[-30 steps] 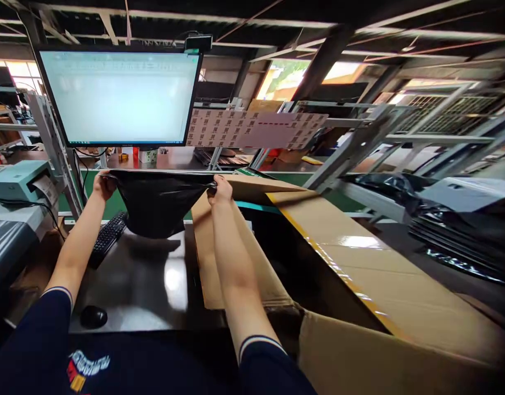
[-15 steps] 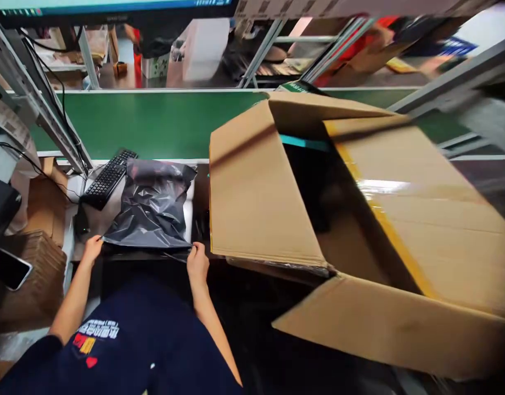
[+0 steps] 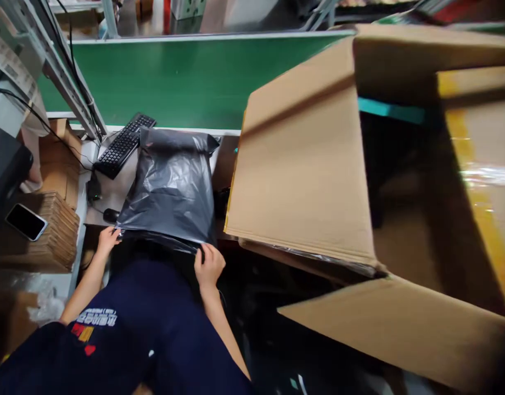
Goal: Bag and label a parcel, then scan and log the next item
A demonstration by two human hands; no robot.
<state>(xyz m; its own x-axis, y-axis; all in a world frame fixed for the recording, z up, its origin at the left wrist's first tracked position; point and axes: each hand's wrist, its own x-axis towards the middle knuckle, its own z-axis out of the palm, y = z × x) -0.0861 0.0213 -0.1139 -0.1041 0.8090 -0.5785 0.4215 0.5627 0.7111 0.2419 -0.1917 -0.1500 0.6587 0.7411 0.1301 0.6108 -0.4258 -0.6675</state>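
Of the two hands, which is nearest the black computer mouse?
The person's left hand, pinching the corner of the black plastic mailing bag, lies just below the black computer mouse; the right hand is farther off, at the bag's other corner.

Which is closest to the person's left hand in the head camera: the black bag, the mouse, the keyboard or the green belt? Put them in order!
Starting from the left hand:
1. Black plastic bag: touching the fingers, to the hand's right.
2. Computer mouse: just past the hand, beside the bag.
3. Keyboard: farther on, left of the bag's top.
4. Green conveyor belt: farthest, beyond the desk.
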